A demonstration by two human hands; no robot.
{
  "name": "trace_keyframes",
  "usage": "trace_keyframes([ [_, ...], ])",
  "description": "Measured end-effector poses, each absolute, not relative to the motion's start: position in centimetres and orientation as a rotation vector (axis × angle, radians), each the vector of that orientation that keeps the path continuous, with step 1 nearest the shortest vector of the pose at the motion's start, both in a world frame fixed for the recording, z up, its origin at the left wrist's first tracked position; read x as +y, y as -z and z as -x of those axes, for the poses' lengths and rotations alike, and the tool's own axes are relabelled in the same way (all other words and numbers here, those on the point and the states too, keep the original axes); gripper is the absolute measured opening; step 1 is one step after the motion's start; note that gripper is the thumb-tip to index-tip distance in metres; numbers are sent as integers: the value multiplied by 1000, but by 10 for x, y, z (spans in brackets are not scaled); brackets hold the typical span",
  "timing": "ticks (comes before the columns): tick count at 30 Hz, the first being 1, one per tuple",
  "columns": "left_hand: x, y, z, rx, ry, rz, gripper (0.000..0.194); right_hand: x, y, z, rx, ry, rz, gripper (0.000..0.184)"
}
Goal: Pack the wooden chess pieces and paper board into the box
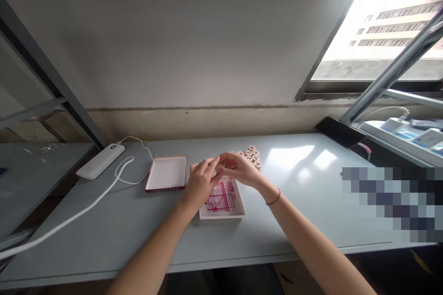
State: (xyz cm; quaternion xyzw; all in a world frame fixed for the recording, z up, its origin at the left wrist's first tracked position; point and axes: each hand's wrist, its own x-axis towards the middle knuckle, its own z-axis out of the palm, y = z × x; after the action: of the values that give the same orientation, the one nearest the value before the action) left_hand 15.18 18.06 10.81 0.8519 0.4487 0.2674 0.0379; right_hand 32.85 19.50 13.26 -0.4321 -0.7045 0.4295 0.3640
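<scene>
My left hand (201, 180) and my right hand (241, 168) meet above the back edge of a shallow white box (222, 216). Fingers of both are curled and brought together; something small and pale seems to be between them, mostly hidden. Inside the box lies a see-through sheet with red grid lines (226, 197), like a folded Chinese chess board. Just behind my right hand sits a cluster of round Chinese chess pieces (252, 153) with characters on them, partly covered by that hand. Left of my left hand rests the box lid (168, 173), inside up, with a dark red edge.
A white power bank (100, 161) with a white cable (79, 214) lies at the left of the grey table (297, 221). At the back right, a black flat device (341, 132) leans near a metal post (391, 71). The wall borders the table's far edge.
</scene>
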Motion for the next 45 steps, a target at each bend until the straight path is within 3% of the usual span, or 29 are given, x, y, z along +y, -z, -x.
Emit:
trace_keyframes([
  [3,180,-108,-155,1275,-887,-2591,36,185,-123,-328,-1658,-1244,1050,42],
  [7,179,-108,-156,1192,-886,-2495,26,190,-117,-347,-1504,-1182,1157,46],
  [10,180,-107,-155,1120,-788,-2491,13,195,-114,-358,-1485,-1106,1186,43],
  [16,180,-107,-155,1135,-554,-2682,8,190,-116,-358,-1690,-1007,1214,31],
  [21,182,-111,-150,1262,-537,-2658,10,179,-125,-353,-2070,-781,1163,17],
  [27,190,-109,-137,1266,-401,-2554,43,171,-125,-340,-2357,-424,1270,20],
  [32,190,-108,-139,1224,-370,-2494,34,171,-119,-338,-2447,-200,1311,11],
  [40,188,-114,-140,1270,-315,-2488,27,172,-112,-329,-2481,-145,1282,8],
  [42,188,-113,-141,1300,-318,-2498,27,170,-116,-329,-2469,-208,1269,4],
  [45,186,-112,-144,1326,-335,-2509,30,173,-124,-339,-2339,-363,1242,12],
])
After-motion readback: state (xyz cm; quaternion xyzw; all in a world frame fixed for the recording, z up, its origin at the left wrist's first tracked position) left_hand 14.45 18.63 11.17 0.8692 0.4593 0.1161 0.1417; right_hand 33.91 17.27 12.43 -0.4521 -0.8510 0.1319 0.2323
